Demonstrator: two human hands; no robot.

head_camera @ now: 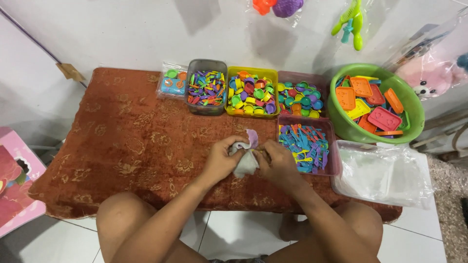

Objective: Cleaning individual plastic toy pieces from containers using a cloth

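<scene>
Two hands, left hand [219, 160] and right hand [278, 163], pinch a small clear bag [244, 163]; its purple toy piece [252, 138] could slip out.

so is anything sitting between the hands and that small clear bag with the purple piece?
Nothing visible. The left hand and right hand both already grip the small clear bag, with the purple piece sticking out at its top. They hold it over the rust-coloured mat; the nearest thing is the pink tray of blue utensils, off to the right.

left hand [222, 158]: fingers curled, pinching | right hand [279, 163]: fingers curled, pinching | hands close together, forearms converging
</scene>
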